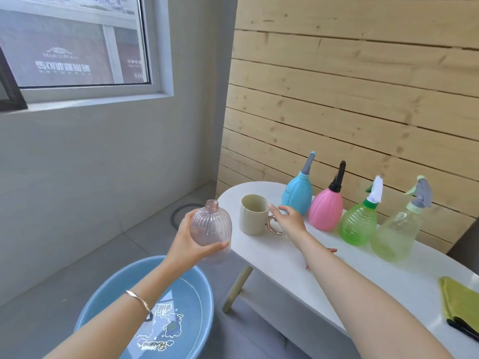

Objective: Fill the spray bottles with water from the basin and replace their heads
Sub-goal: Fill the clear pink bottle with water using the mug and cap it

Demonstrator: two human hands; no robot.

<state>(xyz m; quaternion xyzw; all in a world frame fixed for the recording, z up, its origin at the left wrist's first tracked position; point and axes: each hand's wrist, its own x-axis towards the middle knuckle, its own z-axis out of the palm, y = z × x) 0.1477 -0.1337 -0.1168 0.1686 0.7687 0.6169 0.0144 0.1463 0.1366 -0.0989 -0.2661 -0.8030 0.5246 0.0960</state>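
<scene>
My left hand [188, 243] grips a clear pink ribbed bottle [211, 229] with no head, held upright above the blue basin [108, 288] of water on the floor. My right hand [289, 216] reaches over the white table [285, 263], fingers apart, beside the handle of a beige mug [254, 213]. Behind it stand a blue spray bottle [298, 193], a pink one [326, 207], a green one [359, 221] and a pale clear-green one [395, 234], all with heads on.
A green cloth [460, 299] lies at the table's right end, with a dark object [464, 330] at its near edge. A wooden slat wall backs the table. A round floor drain [185, 212] lies beyond the basin, under a window.
</scene>
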